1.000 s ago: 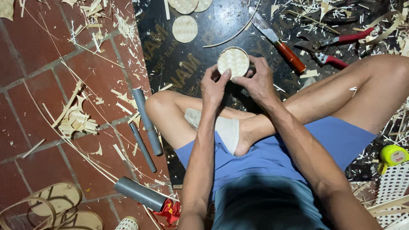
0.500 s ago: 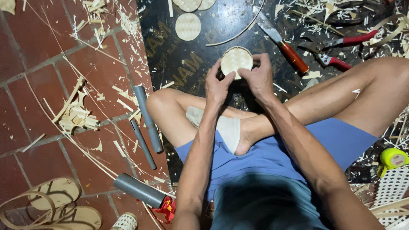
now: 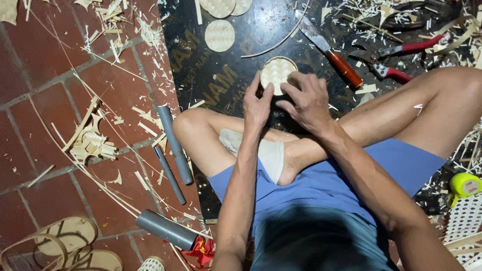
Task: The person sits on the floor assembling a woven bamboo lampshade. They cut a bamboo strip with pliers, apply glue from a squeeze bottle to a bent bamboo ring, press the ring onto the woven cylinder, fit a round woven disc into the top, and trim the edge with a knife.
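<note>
I sit cross-legged on a dark board [image 3: 251, 35]. A small round woven bamboo basket [image 3: 277, 71] rests on the board in front of my shins. My left hand [image 3: 257, 105] grips its near left rim, thumb and fingers curled against the side. My right hand [image 3: 305, 100] holds its near right rim, fingers bent over the edge. The woven bottom faces up and its near part is hidden by my fingers.
Flat woven discs [image 3: 220, 35] lie farther out on the board. A knife with a red-brown handle [image 3: 337, 61] and red-handled pliers [image 3: 391, 60] lie to the right. Grey tubes [image 3: 173, 143] and bamboo shavings [image 3: 90, 143] lie on the red tiles at left. A yellow tape measure [image 3: 464, 185] sits at right.
Both hands stay on the small basket and have shifted slightly around its rim. The view has shifted a little.
</note>
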Demonstrator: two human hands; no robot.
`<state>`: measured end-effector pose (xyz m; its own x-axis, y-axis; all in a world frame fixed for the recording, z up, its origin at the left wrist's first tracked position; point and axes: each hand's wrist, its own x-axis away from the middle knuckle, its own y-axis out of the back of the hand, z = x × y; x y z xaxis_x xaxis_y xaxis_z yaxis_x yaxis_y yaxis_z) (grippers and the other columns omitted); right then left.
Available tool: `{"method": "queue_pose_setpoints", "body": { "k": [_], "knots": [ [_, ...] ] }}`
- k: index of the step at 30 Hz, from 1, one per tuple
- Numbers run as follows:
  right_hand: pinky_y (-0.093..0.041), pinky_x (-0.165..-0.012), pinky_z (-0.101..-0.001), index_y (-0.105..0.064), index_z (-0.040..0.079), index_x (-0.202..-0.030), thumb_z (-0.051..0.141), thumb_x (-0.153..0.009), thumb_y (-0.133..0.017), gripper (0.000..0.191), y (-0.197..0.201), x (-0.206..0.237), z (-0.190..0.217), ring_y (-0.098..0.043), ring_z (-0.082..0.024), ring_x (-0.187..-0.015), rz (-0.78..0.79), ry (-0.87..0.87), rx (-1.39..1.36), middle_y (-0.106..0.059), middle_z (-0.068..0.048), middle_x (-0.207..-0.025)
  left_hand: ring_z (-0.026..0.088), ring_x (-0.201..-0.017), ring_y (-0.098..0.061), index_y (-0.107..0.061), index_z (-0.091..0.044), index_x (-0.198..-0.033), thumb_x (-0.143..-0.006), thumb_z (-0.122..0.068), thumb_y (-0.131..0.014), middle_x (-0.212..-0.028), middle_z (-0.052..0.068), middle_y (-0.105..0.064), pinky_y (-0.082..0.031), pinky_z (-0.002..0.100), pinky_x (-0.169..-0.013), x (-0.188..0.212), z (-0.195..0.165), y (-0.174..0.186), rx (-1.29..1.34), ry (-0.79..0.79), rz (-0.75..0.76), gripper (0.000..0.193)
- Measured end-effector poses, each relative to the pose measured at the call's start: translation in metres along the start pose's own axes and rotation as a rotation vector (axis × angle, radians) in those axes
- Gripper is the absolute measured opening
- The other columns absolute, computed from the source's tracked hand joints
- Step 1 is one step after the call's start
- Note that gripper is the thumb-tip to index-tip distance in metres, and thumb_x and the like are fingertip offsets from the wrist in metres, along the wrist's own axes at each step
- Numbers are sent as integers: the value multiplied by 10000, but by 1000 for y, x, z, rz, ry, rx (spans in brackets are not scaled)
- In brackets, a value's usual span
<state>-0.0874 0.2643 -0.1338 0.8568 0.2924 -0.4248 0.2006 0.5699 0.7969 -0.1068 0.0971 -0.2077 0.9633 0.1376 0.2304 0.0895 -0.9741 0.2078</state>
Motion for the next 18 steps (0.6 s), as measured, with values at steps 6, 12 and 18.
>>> {"method": "queue_pose_setpoints", "body": {
  "k": [6,12,18],
  "knots": [
    [-540,-711,-408,-725,97,-1050,123,-899,-812,176,-9,-9,-14,-666,-263,-821,46,43,-66,-698,-42,-1044,227,-1354,-572,-544,5,-1455,-1071,-218,-540,-1478,187,-606,-425,312,-1123,-9,23,-3,85,-54,5,445],
    [-594,-769,-387,-705,30,-1099,-5,-918,-781,199,-5,3,-10,-712,-292,-913,-240,12,-268,-680,-140,-1075,254,-1289,-623,-624,17,-1377,-1056,-220,-515,-1381,174,-665,-454,345,-1107,3,-4,0,-95,-56,-132,414],
    [-590,-853,-406,-653,-7,-1129,10,-837,-768,314,33,28,2,-699,-331,-992,-257,92,-581,-661,-171,-1133,222,-1088,-733,-669,52,-1210,-978,-406,-463,-1201,155,-737,-573,351,-985,57,-52,20,1091,398,264,553]
  ]
}}
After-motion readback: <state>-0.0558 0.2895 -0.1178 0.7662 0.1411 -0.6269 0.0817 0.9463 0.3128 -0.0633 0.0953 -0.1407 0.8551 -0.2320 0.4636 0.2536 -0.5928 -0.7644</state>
